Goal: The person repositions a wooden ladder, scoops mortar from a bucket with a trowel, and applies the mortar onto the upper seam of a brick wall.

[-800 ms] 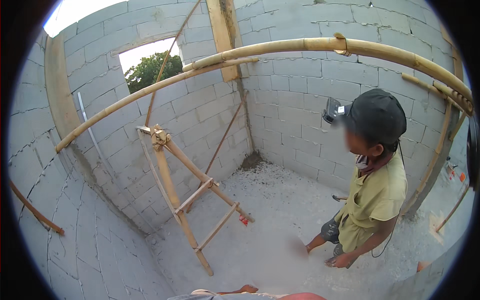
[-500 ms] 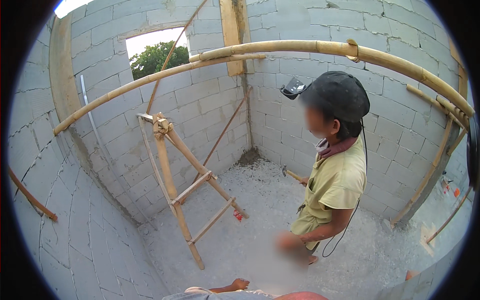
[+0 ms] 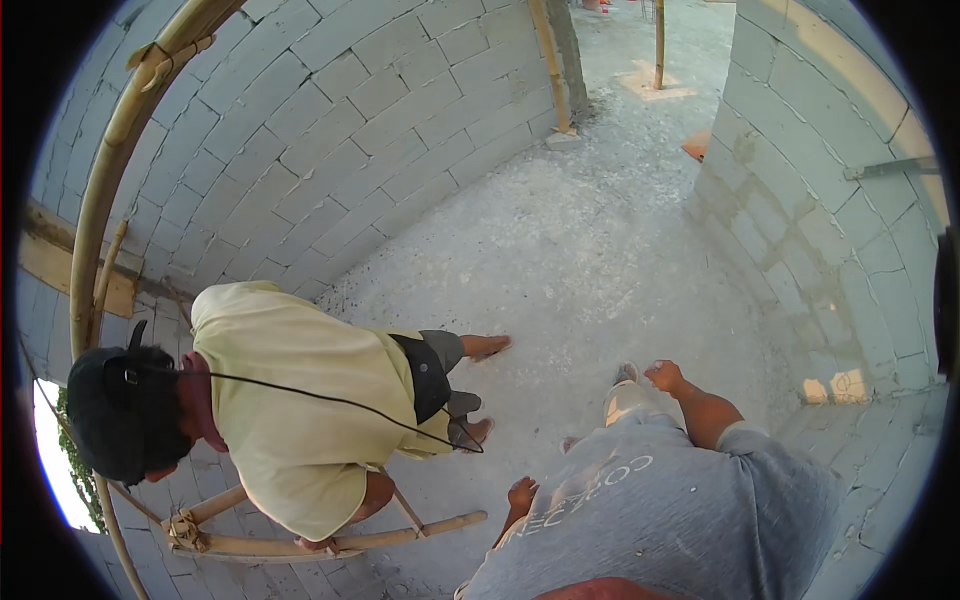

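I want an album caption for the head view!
One hand on a bamboo frame, a co-worker in a black cap stands left of the wearer.

Smooth tan bamboo pole (image 3: 96, 200), matt grey block wall (image 3: 370, 125), rough pale-grey concrete floor (image 3: 590, 260), matt blue-grey cloth T-shirt (image 3: 660, 500)

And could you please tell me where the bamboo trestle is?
In the head view, the bamboo trestle is at the lower left, beside the yellow-shirted co-worker and left of the person's left hand.

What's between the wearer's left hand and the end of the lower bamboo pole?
In the head view, only grey floor shows between left hand and pole end.
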Action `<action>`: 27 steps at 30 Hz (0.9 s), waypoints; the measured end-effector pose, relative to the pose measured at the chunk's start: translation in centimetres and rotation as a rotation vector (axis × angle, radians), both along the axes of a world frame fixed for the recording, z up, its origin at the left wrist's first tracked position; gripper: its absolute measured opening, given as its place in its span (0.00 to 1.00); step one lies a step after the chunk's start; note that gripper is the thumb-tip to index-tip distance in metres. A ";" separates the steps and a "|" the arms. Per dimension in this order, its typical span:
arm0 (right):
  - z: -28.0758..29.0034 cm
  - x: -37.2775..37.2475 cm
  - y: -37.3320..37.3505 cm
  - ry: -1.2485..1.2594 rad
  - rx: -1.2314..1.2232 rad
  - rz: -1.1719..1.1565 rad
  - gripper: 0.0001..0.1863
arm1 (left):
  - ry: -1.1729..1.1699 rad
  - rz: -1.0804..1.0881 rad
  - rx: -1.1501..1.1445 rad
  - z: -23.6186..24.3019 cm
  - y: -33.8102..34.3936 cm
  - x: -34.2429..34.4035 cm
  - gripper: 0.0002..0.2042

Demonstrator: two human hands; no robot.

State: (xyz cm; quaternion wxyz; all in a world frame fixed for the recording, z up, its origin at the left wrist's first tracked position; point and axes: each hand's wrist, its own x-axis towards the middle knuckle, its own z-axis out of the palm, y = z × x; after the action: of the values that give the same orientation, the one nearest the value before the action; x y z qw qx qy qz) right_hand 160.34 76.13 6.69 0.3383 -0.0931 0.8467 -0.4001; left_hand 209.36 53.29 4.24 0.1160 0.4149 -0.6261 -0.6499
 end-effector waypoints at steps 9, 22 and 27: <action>-1.4 -5.2 9.5 -0.277 0.312 0.057 0.15 | -0.620 -0.780 -0.537 -1.5 -8.7 -11.8 0.15; -0.8 -22.0 7.2 -0.119 0.111 -0.416 0.15 | -0.175 -0.280 -0.255 1.9 -11.6 -51.6 0.16; 0.1 -23.8 2.1 -0.148 0.012 -0.483 0.16 | -0.238 -0.451 -0.047 -2.0 -19.1 -51.8 0.14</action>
State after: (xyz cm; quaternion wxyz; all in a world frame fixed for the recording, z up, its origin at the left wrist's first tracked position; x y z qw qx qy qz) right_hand 136.53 78.25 6.83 0.2943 0.1435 0.8196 -0.4702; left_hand 157.60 34.15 2.23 -0.0971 0.3357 -0.7269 -0.5912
